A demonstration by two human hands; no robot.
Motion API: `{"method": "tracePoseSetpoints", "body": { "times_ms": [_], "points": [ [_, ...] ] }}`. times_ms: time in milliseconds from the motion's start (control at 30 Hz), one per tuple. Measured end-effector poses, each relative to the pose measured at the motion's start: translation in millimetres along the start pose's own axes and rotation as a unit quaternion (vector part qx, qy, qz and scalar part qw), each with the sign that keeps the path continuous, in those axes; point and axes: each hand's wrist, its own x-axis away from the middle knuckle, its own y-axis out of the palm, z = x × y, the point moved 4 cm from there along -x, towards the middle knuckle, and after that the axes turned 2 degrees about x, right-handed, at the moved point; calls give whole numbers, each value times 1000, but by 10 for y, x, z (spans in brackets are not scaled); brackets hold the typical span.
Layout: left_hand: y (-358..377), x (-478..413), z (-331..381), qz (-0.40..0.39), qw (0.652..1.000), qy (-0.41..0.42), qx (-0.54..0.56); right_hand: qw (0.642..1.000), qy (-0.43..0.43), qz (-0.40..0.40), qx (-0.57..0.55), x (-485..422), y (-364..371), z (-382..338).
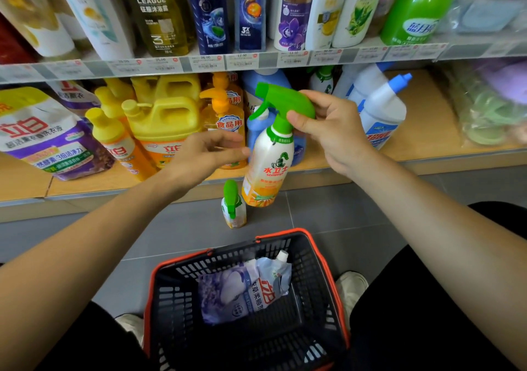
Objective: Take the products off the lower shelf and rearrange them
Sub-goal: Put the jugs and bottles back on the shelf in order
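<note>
up front, right hand (330, 131) grips the spray bottle (268, 165) by its green trigger head, left hand (211, 151) loosely open, empty.

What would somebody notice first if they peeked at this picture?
In the middle, the right hand holds a spray bottle with a bright green trigger in front of the lower shelf. Below, on the floor, a black basket with an orange rim holds a purple refill pouch. A second green-topped spray bottle stands between shelf and basket.
</note>
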Motion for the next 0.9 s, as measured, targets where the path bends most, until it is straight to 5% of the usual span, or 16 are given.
{"method": "tracePoseSetpoints", "body": {
  "times_ms": [100,267,600,767,833,900],
  "points": [
    [119,20,-115,-91,993,-24,-65,997,40,20,-61,-43,-52,-23],
    [72,-33,-196,-70,993,-15,-89,974,107,111,-167,-111,-239,-29],
    [53,-55,-125,31,975,-16,217,942,142,178,-246,-163,-385,-38],
    [-103,-38,126,84,963,74,245,957,178,230,-1,-148,-469,85],
    [-174,-12,195,102,975,104,169,953,107,265,103,-113,-442,40],
    [-187,32,260,116,981,144,53,968,9,165,189,-85,-271,-47]
  ]
}}
